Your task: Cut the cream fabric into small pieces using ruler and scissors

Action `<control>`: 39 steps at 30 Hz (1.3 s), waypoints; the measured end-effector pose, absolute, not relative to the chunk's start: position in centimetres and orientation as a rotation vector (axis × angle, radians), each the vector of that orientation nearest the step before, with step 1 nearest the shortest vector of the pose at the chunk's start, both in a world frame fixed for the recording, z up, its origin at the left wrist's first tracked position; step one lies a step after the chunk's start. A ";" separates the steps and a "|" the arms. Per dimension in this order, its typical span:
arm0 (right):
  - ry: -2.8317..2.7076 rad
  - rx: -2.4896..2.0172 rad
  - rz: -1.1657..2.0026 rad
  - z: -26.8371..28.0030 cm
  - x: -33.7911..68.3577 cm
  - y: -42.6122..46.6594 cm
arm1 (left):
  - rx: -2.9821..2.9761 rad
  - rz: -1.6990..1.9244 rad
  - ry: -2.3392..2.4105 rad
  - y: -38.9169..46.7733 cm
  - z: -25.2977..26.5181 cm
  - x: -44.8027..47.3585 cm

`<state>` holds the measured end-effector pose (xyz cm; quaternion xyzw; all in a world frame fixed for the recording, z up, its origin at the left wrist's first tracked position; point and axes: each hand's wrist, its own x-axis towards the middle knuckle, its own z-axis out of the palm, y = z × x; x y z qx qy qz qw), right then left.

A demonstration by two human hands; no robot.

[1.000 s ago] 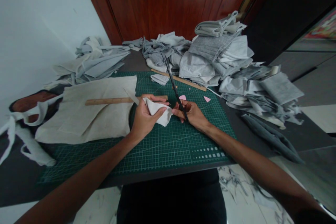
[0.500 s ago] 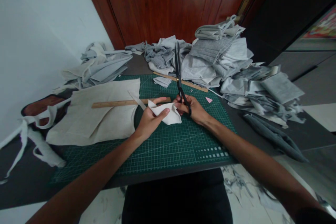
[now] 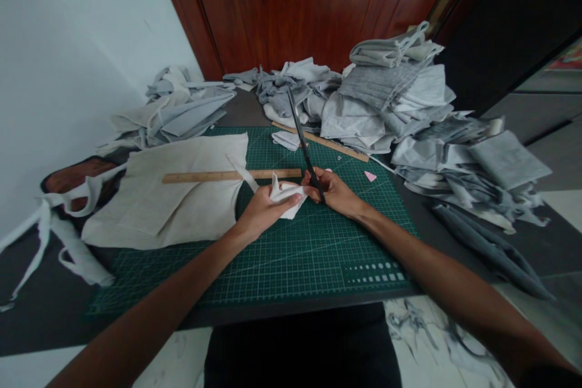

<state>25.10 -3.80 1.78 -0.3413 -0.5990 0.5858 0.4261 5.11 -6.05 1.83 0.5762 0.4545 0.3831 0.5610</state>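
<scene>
My left hand (image 3: 264,209) grips a small folded piece of white cloth (image 3: 291,209) above the green cutting mat (image 3: 291,267). In my right hand (image 3: 331,191) are black scissors (image 3: 301,133), their blades pointing up and away from me. The right fingertips meet the right edge of the white cloth. To the left lies a large cream cloth (image 3: 200,212) with a wooden ruler (image 3: 213,176) across it. A narrow cloth strip (image 3: 243,173) runs from the cream cloth towards my left hand; I cannot tell whether it joins the held piece.
Piles of grey cloth stand at the back left (image 3: 182,109) and back right (image 3: 382,97), with more pieces (image 3: 473,157) at the right. A second wooden ruler (image 3: 322,140), a small folded cloth (image 3: 286,140) and pink chalk (image 3: 370,176) lie on the mat. Cloth scraps litter the floor.
The scissors have turned so their blades lean left and show edge-on. The white cloth is now more folded up in my left hand. The whole view has shifted slightly.
</scene>
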 end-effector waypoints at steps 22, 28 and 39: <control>-1.415 -0.870 1.265 1.7 25.4 -4.1 | 1.299 0.958 1.024 -6.3 2.0 5.7; -1.419 -0.854 1.272 1.8 25.4 -4.3 | 1.363 1.016 1.064 -5.7 1.4 5.4; -1.533 -0.941 1.117 2.2 26.1 -4.5 | 1.381 1.073 1.149 -5.3 1.9 5.1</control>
